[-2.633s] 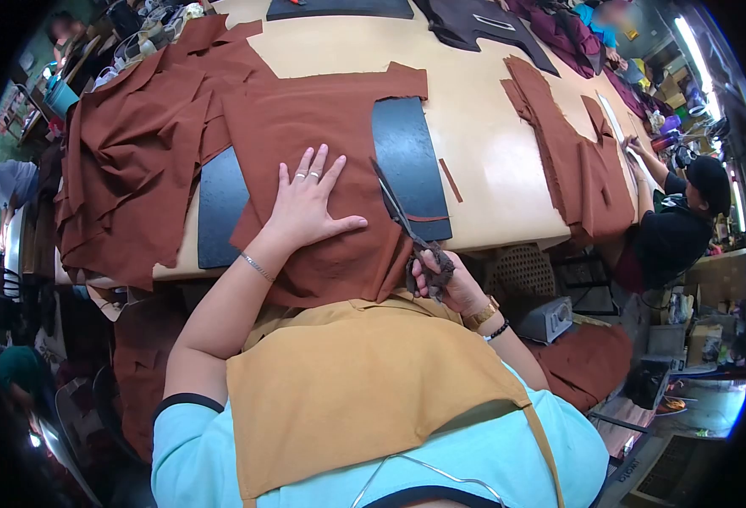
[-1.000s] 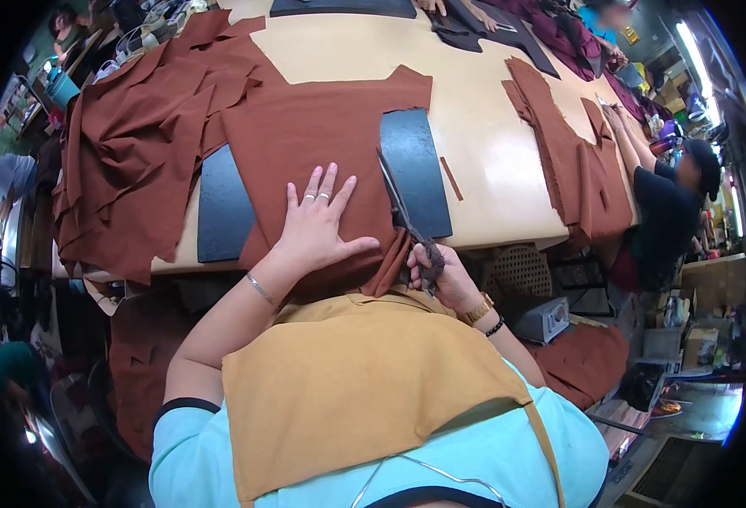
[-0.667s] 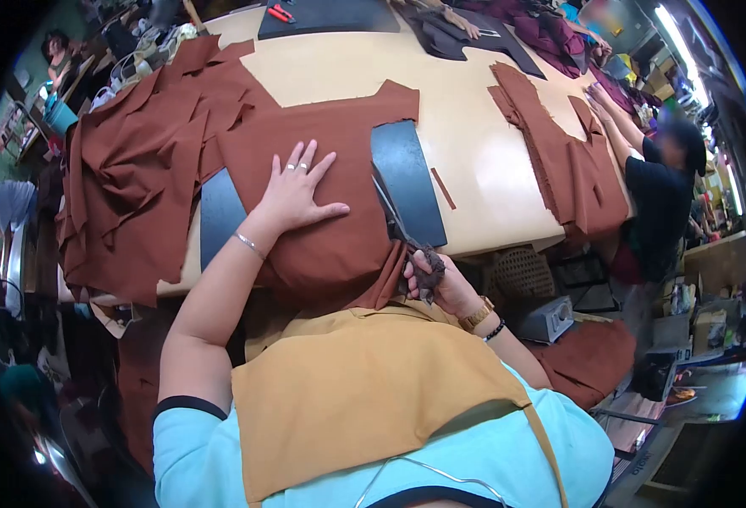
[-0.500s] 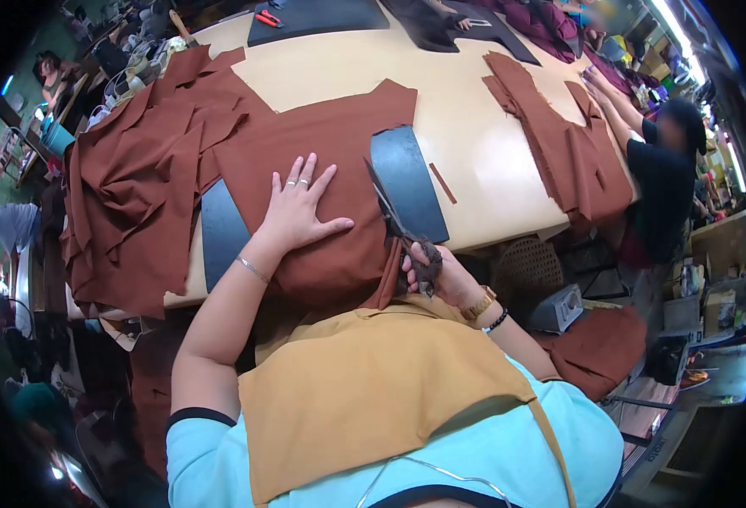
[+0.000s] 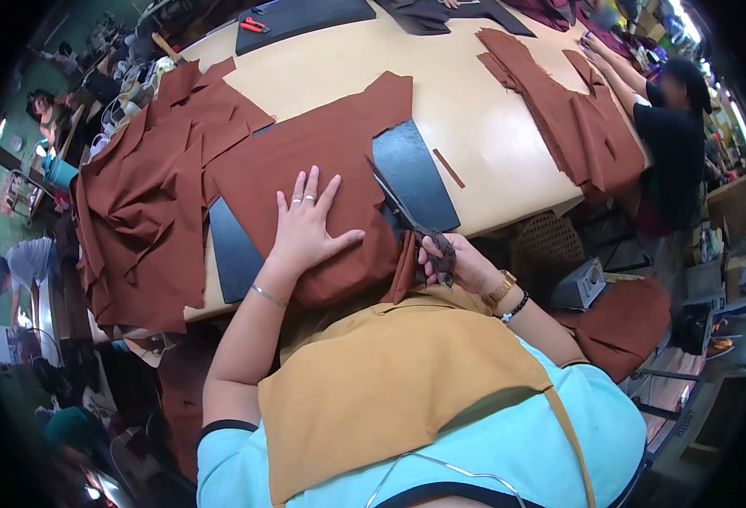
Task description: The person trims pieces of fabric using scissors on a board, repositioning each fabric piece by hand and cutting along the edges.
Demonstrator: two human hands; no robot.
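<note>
My left hand (image 5: 312,224) lies flat with fingers spread on a reddish-brown piece of fabric (image 5: 305,140). Fingers of my right hand (image 5: 467,267) are wrapped round the handles of a pair of scissors (image 5: 400,201), which are bound in dark cloth. The blades point away from me along the fabric's right edge. Part of that edge hangs folded beside the scissors, near the table's front. Beneath the fabric is a dark board (image 5: 415,173), showing at its right and left. Whether the blades are apart is hard to see.
A crumpled heap of the same fabric (image 5: 148,195) lies at the left. More brown pieces (image 5: 559,110) lie at the right, by a person in dark clothes (image 5: 673,144). A red cutter (image 5: 254,25) rests on another dark board (image 5: 322,21) at the back of the pale table (image 5: 500,161).
The whole view has shifted and tilted slightly. My left hand stays flat on the fabric, and my right hand keeps its grip on the scissors at the fabric's right edge.
</note>
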